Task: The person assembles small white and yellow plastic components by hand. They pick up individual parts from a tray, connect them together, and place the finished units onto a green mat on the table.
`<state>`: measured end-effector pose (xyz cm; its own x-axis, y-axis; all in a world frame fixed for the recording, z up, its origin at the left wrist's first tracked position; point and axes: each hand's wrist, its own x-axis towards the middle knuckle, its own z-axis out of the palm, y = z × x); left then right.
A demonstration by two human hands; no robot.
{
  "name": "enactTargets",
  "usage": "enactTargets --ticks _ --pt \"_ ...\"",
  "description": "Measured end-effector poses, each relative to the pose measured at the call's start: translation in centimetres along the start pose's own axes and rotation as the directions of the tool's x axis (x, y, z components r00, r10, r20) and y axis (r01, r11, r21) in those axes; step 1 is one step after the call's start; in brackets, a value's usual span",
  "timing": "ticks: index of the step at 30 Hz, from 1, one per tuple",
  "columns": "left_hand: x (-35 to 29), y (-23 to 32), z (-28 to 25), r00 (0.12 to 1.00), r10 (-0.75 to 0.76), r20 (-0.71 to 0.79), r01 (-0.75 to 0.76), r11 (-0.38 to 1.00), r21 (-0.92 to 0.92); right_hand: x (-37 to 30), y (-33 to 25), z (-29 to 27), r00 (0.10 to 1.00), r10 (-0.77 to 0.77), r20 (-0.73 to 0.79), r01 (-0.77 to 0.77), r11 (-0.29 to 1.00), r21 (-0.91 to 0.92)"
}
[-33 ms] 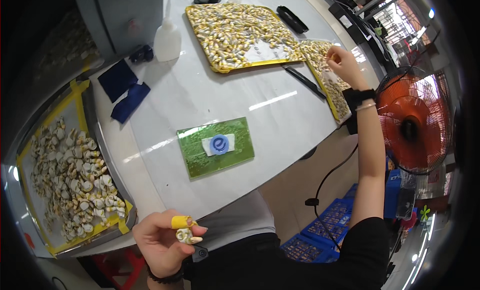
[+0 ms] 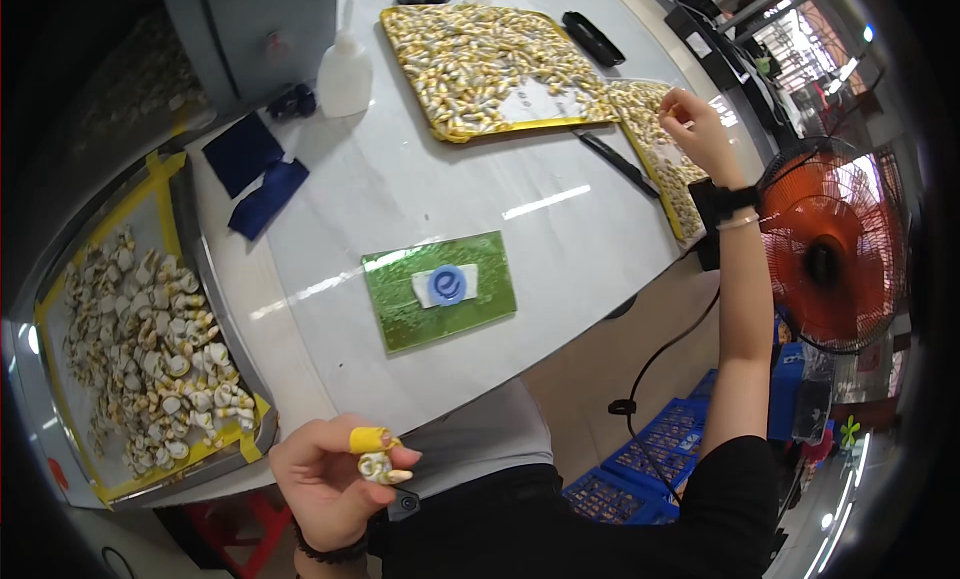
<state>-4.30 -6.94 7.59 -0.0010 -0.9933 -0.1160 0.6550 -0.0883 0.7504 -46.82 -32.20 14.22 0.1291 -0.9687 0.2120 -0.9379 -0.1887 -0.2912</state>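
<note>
White tabletop [image 2: 560, 279]; near left, a left hand [image 2: 322, 479] pinches 1 white-yellow piece [image 2: 376, 468]; half-curled right hand [image 2: 700, 137], hold unclear, seems picking at the far-right tray [image 2: 672, 219]; delicate pinch needed next.

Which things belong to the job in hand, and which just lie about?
In use, likely: left hand holding small pieces; right hand at right tray; large tray; left tray; perhaps green slab, blue disc.
Lying about, likely: blue sheets; black case; orange fan.

Room around green slab [image 2: 400, 324] — bottle [image 2: 345, 81] beyond
</note>
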Motion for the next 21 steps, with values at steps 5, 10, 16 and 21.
enactTargets --ticks 5,10,16,21 --pt "0.2 0.4 0.0 1.0 -0.021 0.001 0.021 1.0 -0.018 -4.8 -13.6 2.3 0.948 -0.317 0.004 0.261 0.787 0.559" --pt "-0.1 0.4 -0.4 0.999 -0.03 0.014 0.031 0.999 -0.027 -8.0 -20.1 4.0 0.753 -0.625 0.205 0.381 0.669 0.639" --pt "0.1 0.6 -0.3 0.999 -0.022 0.037 0.023 1.0 -0.017 -7.4 -22.0 5.3 0.717 -0.681 0.15 0.585 0.704 0.402" --pt "0.1 0.9 -0.3 0.998 -0.028 0.057 0.03 0.999 -0.035 -6.3 -22.5 5.7 0.596 -0.797 0.098 0.728 0.588 0.352"
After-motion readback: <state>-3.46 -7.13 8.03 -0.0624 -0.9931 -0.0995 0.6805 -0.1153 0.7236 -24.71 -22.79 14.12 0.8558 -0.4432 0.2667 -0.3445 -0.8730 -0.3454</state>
